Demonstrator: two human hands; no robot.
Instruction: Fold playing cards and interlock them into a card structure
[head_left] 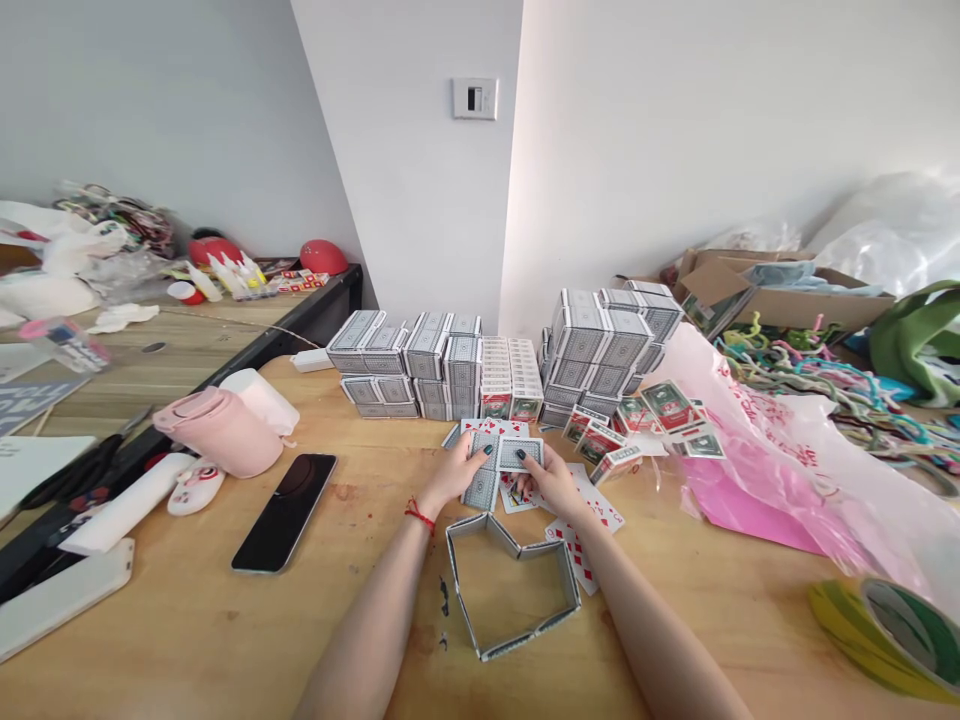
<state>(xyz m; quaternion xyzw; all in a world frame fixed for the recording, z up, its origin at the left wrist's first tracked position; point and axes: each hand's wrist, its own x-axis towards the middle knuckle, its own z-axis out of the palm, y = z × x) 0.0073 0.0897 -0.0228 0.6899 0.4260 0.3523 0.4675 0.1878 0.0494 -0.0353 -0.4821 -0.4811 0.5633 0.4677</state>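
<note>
My left hand (457, 470) is closed on a grey-backed playing card (481, 486), its thumb pressed on top. A second playing card (517, 455), also back up, is pinched by my right hand (551, 478) and meets the first at its edge. Beneath my hands lie loose face-up playing cards (597, 497) with red pips. Nearer to me stands a heart-shaped frame (517, 640) made of card pieces set on edge. Behind the hands are stacked blocks of grey-backed cards (600, 340) and a row of card boxes (510, 375).
Left of my arms lie a black-screened phone (285, 513), a pink roll (225, 430) and a white mouse (196, 487). Green-and-red card boxes (600, 440) are scattered at right, beside pink plastic wrapping (742, 480). A tape roll (892, 635) sits at the lower right.
</note>
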